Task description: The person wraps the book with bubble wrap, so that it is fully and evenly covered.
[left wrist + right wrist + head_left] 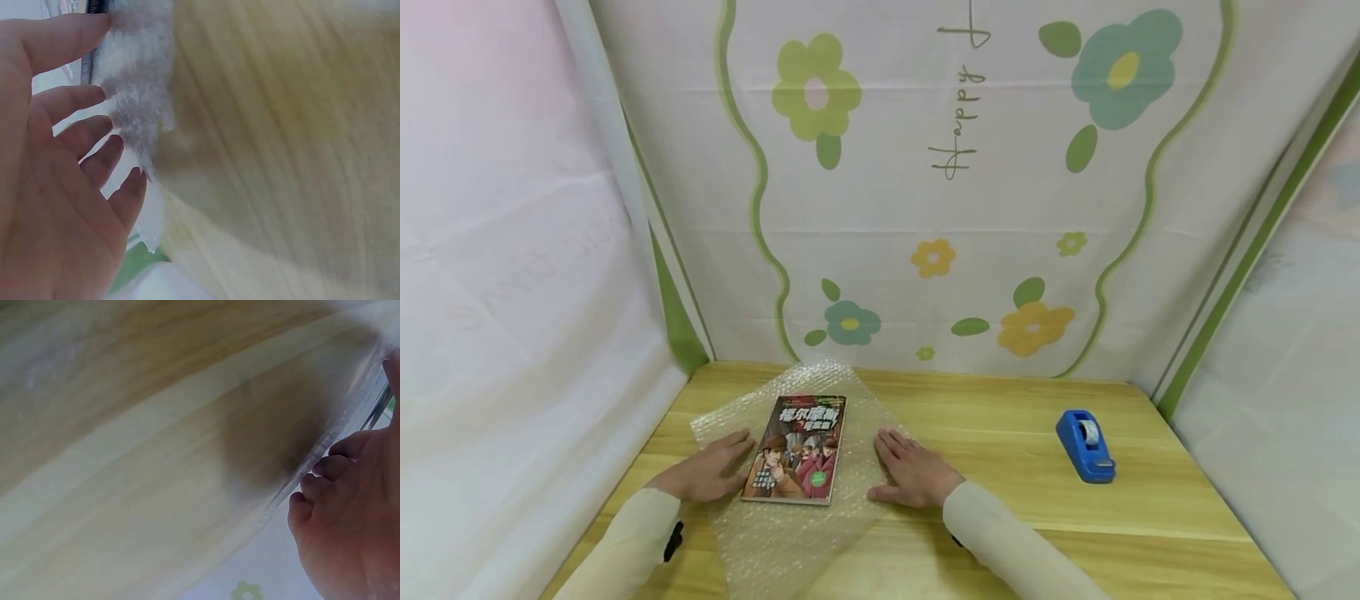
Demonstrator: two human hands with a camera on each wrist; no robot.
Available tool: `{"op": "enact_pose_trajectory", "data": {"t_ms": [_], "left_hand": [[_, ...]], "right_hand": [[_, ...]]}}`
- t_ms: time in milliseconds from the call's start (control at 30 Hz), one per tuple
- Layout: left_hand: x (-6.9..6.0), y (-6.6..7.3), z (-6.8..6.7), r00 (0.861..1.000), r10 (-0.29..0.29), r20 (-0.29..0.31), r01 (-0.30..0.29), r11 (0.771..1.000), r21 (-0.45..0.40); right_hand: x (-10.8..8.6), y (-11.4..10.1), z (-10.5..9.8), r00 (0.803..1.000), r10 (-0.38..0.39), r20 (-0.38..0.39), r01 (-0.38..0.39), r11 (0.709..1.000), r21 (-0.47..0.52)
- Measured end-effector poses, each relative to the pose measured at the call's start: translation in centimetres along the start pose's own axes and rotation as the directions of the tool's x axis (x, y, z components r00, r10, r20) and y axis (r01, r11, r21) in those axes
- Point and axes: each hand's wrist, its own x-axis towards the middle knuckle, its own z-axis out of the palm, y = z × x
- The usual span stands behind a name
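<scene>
A paperback book (801,454) with an illustrated cover lies face up on a sheet of clear bubble wrap (865,467), which is spread at a slant over the table. My left hand (711,468) rests on the sheet just left of the book. In the left wrist view the fingers of that left hand (69,150) are spread and relaxed, touching the bubble wrap (140,75). On the sheet's right side lies my right hand (913,473), its fingers extended. The right wrist view shows the fingertips of this right hand (350,500) along the wrap's edge (312,456).
A blue tape dispenser (1086,447) with a roll of clear tape stands on the right of the wooden table (1000,467). Printed cloth walls (895,208) with flowers enclose the table at the back and both sides.
</scene>
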Motion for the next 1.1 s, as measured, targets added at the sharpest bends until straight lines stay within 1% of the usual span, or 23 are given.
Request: {"op": "enact_pose_trajectory", "data": {"t_ms": [167,333,567,733,933,1100], "left_hand": [[-0.1,0.0,0.3,1.000,-0.001,-0.009,0.001,1.000,0.009],[-0.2,0.3,0.6,1.000,0.007,-0.005,-0.007,1.000,0.015],[-0.1,1.2,0.9,1.000,0.003,0.016,-0.003,1.000,-0.024],[0.1,2.2,1.4,1.000,0.022,0.015,-0.022,1.000,0.003],[0.9,4.0,1.8,1.000,0.024,0.014,-0.025,0.999,0.039],[1.5,5.7,2.2,0.999,0.001,0.038,-0.003,0.999,0.038]], "right_hand": [[0.0,0.1,0.0,1.000,-0.012,-0.001,0.012,0.999,-0.034],[-0.2,0.5,0.0,1.000,-0.017,0.005,0.017,0.999,-0.042],[-0.9,1.4,0.0,1.000,-0.022,0.019,0.022,1.000,-0.022],[-1.7,2.3,0.1,0.999,-0.045,0.004,0.045,0.999,-0.023],[-3.0,4.1,0.5,0.997,-0.071,-0.026,0.070,0.997,-0.027],[-4.2,5.3,0.7,0.996,-0.078,-0.031,0.077,0.997,-0.017]]}}
